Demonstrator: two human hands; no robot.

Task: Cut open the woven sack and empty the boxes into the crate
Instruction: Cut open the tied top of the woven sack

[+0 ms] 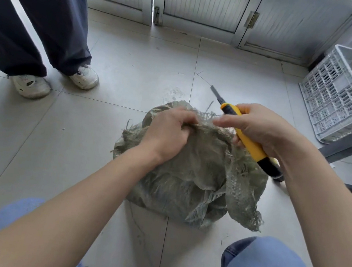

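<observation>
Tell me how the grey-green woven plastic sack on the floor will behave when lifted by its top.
The grey-green woven plastic sack will probably be floppy: it bunches where the left hand grips it. It may shed strands, since its cut edges are frayed. Its contents are hidden, so its weight is unclear, but the bulging shape suggests that it could sag.

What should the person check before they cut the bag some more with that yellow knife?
1. Blade out on the yellow knife: ok, it sticks out past the right hand.
2. Blade pointing away from the left hand: ok.
3. Left hand gripping the woven sack: ok, cloth bunched at the top.
4. Bystander's shoes clear of the blade: ok, off to the left.
5. White crate ready: ok, nearby on the right.
6. Boxes safe from the blade: cannot tell, hidden inside the sack.
</observation>
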